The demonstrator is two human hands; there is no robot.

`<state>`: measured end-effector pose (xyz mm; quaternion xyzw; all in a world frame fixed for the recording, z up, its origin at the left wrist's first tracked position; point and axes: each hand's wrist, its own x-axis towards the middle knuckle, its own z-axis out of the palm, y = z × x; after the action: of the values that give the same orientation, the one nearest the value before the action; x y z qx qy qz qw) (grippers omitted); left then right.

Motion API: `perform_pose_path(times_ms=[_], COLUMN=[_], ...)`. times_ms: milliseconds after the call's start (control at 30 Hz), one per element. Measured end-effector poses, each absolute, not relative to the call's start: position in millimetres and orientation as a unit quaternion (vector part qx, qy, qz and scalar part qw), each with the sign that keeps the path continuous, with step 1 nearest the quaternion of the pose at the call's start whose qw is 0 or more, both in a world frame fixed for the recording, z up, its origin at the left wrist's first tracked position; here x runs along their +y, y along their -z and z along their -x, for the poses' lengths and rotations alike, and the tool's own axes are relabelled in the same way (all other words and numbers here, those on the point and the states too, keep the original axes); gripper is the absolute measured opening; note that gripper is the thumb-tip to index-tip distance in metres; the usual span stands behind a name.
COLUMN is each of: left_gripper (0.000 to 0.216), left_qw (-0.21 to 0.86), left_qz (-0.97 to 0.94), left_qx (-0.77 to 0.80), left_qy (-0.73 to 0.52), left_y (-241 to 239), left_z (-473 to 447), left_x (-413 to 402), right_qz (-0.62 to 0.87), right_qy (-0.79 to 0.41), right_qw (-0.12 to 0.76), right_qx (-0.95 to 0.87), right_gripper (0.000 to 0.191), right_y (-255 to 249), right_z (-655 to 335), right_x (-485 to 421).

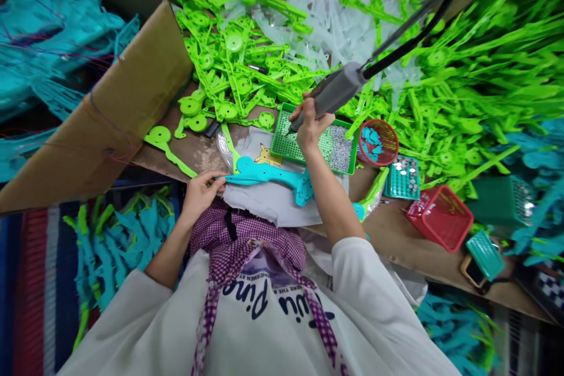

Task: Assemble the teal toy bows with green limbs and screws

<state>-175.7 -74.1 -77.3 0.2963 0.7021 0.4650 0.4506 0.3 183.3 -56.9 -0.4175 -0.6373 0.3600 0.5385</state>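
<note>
My left hand [205, 191] is closed on the narrow left end of a blue plastic toy part [268, 174], pinching it between thumb and fingers. That part lies across a grey cloth [259, 208] at the table's front edge. In my right hand [312, 123] is a grey electric screwdriver [339, 87], its cable rising to the upper right. The tool's tip points down over a green perforated tray [282, 155]. Small silvery screws [340, 150] are heaped in the tray's right side. My right forearm hides the right end of the blue part.
Bright green plastic parts [238, 70] are piled along the back. A cardboard box [101, 94] of blue parts stands left. Right of the tray are a red round basket [392, 144], a teal tray of small round pieces [403, 179] and a red square basket [440, 217].
</note>
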Motion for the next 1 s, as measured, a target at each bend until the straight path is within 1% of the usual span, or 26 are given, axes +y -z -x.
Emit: perform_pose_path(times_ms=[67, 133, 200, 267, 333, 367, 467, 567, 667, 800, 1000], left_gripper=[0.05, 0.049, 0.048, 0.047, 0.047, 0.047, 0.049, 0.05, 0.052, 0.052, 0.048], left_qw=[0.435, 0.426, 0.424, 0.427, 0.433, 0.436, 0.444, 0.452, 0.465, 0.471, 0.488], left_qz=[-0.309, -0.313, -0.307, -0.298, -0.291, -0.287, -0.274, -0.269, -0.266, -0.259, -0.255], left_qx=[0.706, 0.707, 0.704, 0.7, 0.698, 0.697, 0.692, 0.681, 0.677, 0.681, 0.681], left_qy=[-0.466, -0.47, -0.48, -0.489, -0.492, -0.491, -0.498, -0.509, -0.505, -0.497, -0.483], left_y=[80.7, 82.7, 82.3, 80.1, 77.6, 76.5, 75.0, 75.9, 78.5, 80.0, 75.8], left_z=[175.6, 174.5, 172.5, 170.5, 169.2, 168.8, 168.4, 169.4, 171.5, 174.0, 177.7], left_x=[-75.8, -77.4, -78.2, -77.9, -76.9, -76.4, -75.7, -75.7, -75.9, -76.1, -73.9], right_qz=[0.417, 0.419, 0.408, 0.365, 0.312, 0.299, 0.346, 0.411, 0.415, 0.409, 0.393], right_qy=[-0.359, -0.355, -0.357, -0.376, -0.404, -0.413, -0.394, -0.349, -0.344, -0.366, -0.383], right_qw=[0.547, 0.576, 0.612, 0.647, 0.662, 0.659, 0.637, 0.599, 0.554, 0.568, 0.583], right_qx=[-0.631, -0.606, -0.576, -0.554, -0.548, -0.552, -0.565, -0.591, -0.634, -0.614, -0.6], right_gripper=[0.076, 0.075, 0.068, 0.057, 0.05, 0.05, 0.056, 0.065, 0.071, 0.069, 0.068], right_y=[48.5, 33.3, 14.3, -2.5, -11.3, -11.9, -1.6, 16.9, 33.6, 46.4, 50.8], right_z=[-1.7, -4.4, -7.1, -8.3, -6.6, -4.6, 3.8, 8.6, 8.0, 7.6, 8.5], right_x=[183.1, 177.0, 161.9, 140.3, 119.9, 113.3, 117.3, 149.1, 177.6, 186.3, 183.7])
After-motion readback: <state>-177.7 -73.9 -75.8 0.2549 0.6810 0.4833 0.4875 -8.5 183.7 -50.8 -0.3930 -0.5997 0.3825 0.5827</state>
